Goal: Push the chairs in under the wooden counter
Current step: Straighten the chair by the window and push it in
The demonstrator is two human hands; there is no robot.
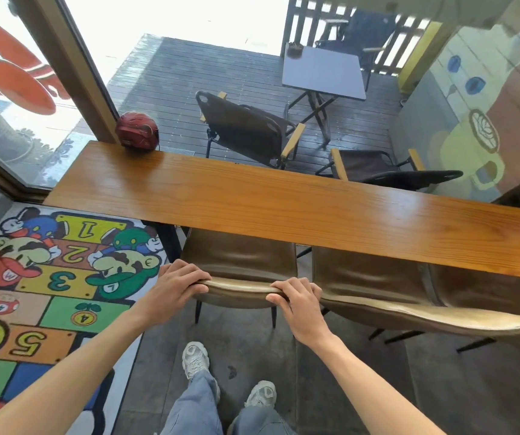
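- The left hand point(175, 285) and the right hand point(299, 298) both clasp the top edge of the backrest of the brown leather chair with thin black legs point(239, 268), fingers curled over the rim; its seat already sits partly beneath the long wooden bench point(283, 205).
- A second brown leather chair point(378, 287) stands just beside it on the right, backrests nearly touching; an angled push could knock the two together or trap the right hand's fingers between them.
- Pushing too far risks the backrest striking the bench edge, with knuckles caught between.
- The black legs may catch on the floor, so force applied high on the backrest could tip the chair rather than slide it.
- The red helmet point(137, 131) rests at the bench's far left end; a hard jolt might shift it.
- Readable writing: the cartoon hopscotch rug point(48, 293) shows numbers 1, 2, 3, 4, 5 and a dollar sign.
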